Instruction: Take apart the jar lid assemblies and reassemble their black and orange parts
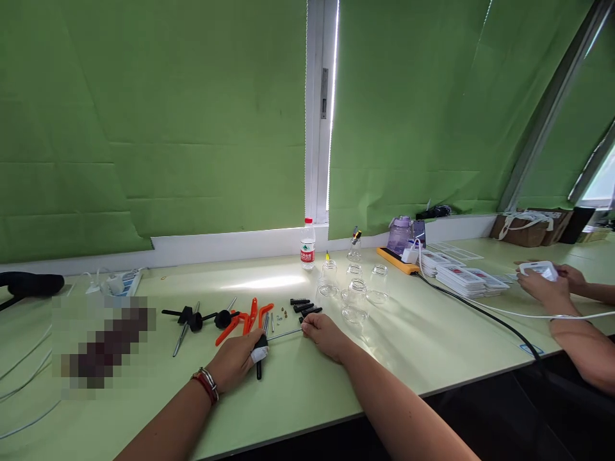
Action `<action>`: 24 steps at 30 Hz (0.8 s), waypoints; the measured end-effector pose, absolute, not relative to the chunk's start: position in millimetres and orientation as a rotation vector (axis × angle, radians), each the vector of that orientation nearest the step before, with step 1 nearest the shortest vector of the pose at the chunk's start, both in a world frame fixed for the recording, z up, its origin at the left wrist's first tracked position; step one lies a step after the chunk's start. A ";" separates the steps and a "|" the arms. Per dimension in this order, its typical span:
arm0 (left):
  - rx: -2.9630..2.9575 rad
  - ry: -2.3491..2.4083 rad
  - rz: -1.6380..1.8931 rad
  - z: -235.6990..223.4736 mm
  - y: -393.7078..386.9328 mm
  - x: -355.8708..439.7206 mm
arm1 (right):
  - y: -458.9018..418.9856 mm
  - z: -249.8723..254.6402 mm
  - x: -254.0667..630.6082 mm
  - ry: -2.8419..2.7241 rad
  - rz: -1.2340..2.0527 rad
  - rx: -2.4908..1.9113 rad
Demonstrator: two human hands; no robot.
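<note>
My left hand [236, 362] is closed around a black piece with a white band [260, 351]. A thin metal rod [284, 334] runs from that piece to my right hand [324, 335]. The fingers of my right hand pinch the rod's far end, and whatever else may be between them is hidden. Just beyond my hands lie orange handle-shaped parts [252, 315], short metal pins [272, 322] and tiny brass-coloured pieces [283, 312]. Several black ridged parts [302, 306] rest close to my right fingertips. Left of the orange parts are black fittings on metal rods [186, 317].
Upturned glass jars [356, 304] and a water bottle [308, 246] stand at the back. An orange power strip [396, 261] trails a black cable [485, 312] to the front edge. At right, another person's hands [545, 285] hold a white device near stacked white boxes [459, 280].
</note>
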State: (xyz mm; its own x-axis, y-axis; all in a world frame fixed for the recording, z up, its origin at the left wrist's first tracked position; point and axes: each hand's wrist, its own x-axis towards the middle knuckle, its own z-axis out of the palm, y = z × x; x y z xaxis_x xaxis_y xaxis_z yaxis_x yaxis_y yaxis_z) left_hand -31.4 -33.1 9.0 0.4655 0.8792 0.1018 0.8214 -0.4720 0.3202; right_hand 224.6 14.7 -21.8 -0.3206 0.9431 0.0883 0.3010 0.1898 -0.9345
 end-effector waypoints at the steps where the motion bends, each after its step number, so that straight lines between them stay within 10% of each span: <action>1: 2.490 1.466 0.376 8.2 -32.5 -31.7 | 14.4 -21.3 224.5 -1.764 1.123 -1.185; 24: 2.474 1.487 0.376 2.6 -29.2 -33.6 | 13.0 -19.1 225.8 -1.776 1.147 -1.181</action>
